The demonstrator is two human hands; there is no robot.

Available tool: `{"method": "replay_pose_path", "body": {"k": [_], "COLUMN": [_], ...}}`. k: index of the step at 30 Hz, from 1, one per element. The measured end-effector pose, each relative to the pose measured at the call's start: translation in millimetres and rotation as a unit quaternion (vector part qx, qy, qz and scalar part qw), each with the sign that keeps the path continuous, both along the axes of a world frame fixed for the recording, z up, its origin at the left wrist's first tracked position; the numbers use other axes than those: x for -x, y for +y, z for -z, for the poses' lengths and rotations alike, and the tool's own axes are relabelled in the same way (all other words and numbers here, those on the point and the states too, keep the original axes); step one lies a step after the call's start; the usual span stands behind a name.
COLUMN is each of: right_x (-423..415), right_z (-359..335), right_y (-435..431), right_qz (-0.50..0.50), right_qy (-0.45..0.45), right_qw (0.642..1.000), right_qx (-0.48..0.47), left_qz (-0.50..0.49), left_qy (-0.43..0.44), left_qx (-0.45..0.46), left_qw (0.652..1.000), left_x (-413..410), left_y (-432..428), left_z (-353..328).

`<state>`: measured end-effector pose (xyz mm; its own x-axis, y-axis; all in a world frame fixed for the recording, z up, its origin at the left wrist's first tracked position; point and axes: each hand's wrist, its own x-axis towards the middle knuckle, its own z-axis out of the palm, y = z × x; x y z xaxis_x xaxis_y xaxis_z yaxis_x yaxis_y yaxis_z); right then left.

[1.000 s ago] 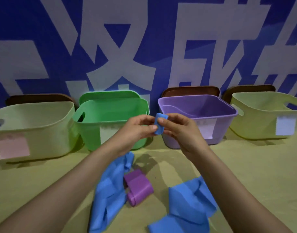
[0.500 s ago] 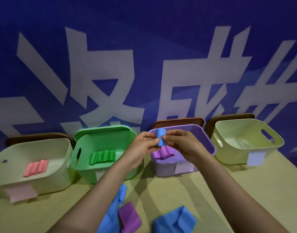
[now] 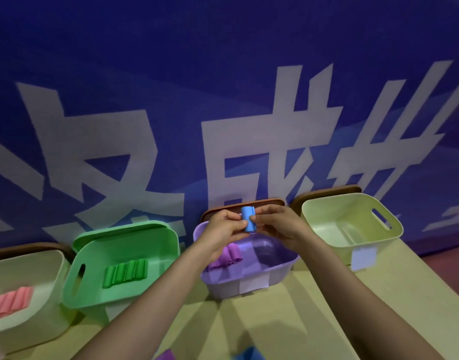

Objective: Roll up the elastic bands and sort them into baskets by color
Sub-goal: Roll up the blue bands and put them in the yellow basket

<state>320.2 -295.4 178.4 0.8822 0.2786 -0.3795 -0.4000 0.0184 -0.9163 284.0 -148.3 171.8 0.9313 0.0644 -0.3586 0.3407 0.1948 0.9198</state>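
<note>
Blue rolled band [image 3: 248, 219], pinched from both sides by fingers [image 3: 242, 222] of the left hand [image 3: 223, 229] and right hand [image 3: 280, 227], I see it raised above the purple basket [image 3: 223, 284] with purple rolls [image 3: 229, 257] inside, green rolls [image 3: 125, 273] in the green basket [image 3: 155, 242], pink rolls [image 3: 11, 302] in the pale basket [image 3: 28, 331]

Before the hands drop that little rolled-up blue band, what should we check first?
1. Winding: ok, the rolled blue elastic band is a tidy upright cylinder.
2. Grip: ok, the left hand and right hand both pinch it.
3. Held over its basket: not ok, it is above the purple plastic basket holding purple rolls.
4. Target basket: ok, the pale yellow-green plastic basket at far right shows no rolls inside.
5. Its label blue: cannot tell, it looks pale bluish.
</note>
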Motion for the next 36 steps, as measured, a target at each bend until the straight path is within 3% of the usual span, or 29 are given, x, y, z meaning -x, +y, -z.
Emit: {"method": "replay_pose_path", "body": {"k": [5,15,18,25,36], "right_x": [-32.3,-95.2,-128.1,-167.9,-181.7], "right_z": [6.5,32.8,51.8,126.7,157.5], "right_y": [-69.3,-192.7,-201.3,-189.3,-164.2], "right_qz": [0.024,0.048,0.056,0.002,-0.104], "right_qy": [-0.021,0.036,0.057,0.17,0.171], "right_qw": [0.999,0.995,0.987,0.962,0.938], "right_qx": [0.029,0.086,0.136,0.212,0.283], "left_qz": [0.034,0.086,0.123,0.092,0.068], "left_qy": [0.011,0.074,0.133,0.27,0.342], "left_qx": [0.006,-0.025,0.008,0.066,-0.016], "left_qw": [0.999,0.993,0.983,0.956,0.937], "left_x": [-37.4,-106.0,-134.7,-182.1,-197.8], "left_y": [-70.1,-189.7,-202.1,-218.1,-223.5], "left_z": [5.8,31.7,38.5,51.4,78.5]}}
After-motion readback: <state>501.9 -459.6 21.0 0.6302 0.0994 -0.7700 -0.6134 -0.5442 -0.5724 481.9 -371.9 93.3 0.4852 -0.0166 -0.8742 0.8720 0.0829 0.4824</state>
